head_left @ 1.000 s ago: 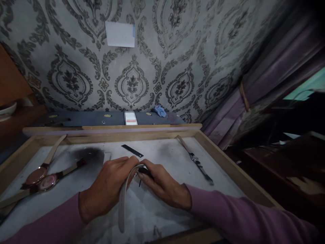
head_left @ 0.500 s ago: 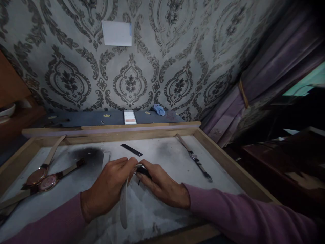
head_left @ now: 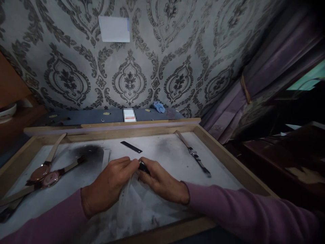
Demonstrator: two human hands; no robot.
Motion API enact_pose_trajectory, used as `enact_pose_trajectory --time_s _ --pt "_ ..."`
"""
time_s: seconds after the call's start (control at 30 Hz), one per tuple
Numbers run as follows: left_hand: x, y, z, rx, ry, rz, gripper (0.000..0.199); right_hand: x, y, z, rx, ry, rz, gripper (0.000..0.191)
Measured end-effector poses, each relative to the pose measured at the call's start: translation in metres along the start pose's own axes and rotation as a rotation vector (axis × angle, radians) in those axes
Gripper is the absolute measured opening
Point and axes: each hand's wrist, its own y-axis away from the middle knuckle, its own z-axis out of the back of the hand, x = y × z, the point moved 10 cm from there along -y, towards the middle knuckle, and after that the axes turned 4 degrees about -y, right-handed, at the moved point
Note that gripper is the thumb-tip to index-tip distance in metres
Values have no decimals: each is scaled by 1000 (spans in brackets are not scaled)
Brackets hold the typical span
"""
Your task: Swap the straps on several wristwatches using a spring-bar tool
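Note:
My left hand [head_left: 108,184] is closed, thumb and fingers pinching a pale watch strap [head_left: 123,198] whose perforated end hangs down, blurred, over the tray. Against its fingertips my right hand [head_left: 164,183] is closed too, around a small black object [head_left: 144,166] with a shiny edge; fingers hide most of it, so I cannot tell its kind. Just beyond the hands a flat black blade [head_left: 131,147] with a hole at one end lies on the white tray floor [head_left: 172,149].
Two rose-gold watches, one large [head_left: 40,173] and one smaller [head_left: 51,178], lie overlapping at the left. A slim wristwatch [head_left: 193,152] lies at the right. The wooden tray rim [head_left: 228,161] surrounds everything. Behind stand a blue crumpled cloth [head_left: 159,107] and a purple curtain [head_left: 228,108].
The hanging pale strap has become blurred with motion. Both hands stay together at nearly the same spot, and the black object shows less. The view has tilted slightly.

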Motion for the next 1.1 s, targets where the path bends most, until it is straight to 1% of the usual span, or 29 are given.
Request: enact_pose_trajectory --time_s 0.1,0.23,0.33,0.53,0.7,0.8,0.87,0.97,1.03,1.1 --pt "2 0 3 -31 17 22 24 2 -2 3 -12 -8 31 12" --pt "10 0 8 -62 104 86 21 11 -1 5 -2 78 112 8" --pt "9 -1 8 -55 104 60 25 13 1 5 -5 147 121 7" --pt "3 -3 7 -34 55 15 22 12 3 1 16 245 127 7" --pt "-12 -2 9 -33 -40 -98 26 16 6 -3 42 253 152 9" --pt "-15 -2 6 -7 -90 -119 27 17 7 -4 62 256 138 11" --pt "-13 -1 5 6 -82 -106 25 17 6 -3 60 244 135 11" --pt "-6 -1 6 -8 -3 -50 21 16 3 0 48 215 132 13" --pt "1 -1 6 -1 55 -1 19 13 0 1 56 201 116 14" --pt "3 -1 4 18 79 15 20 9 -1 1 72 190 91 13"
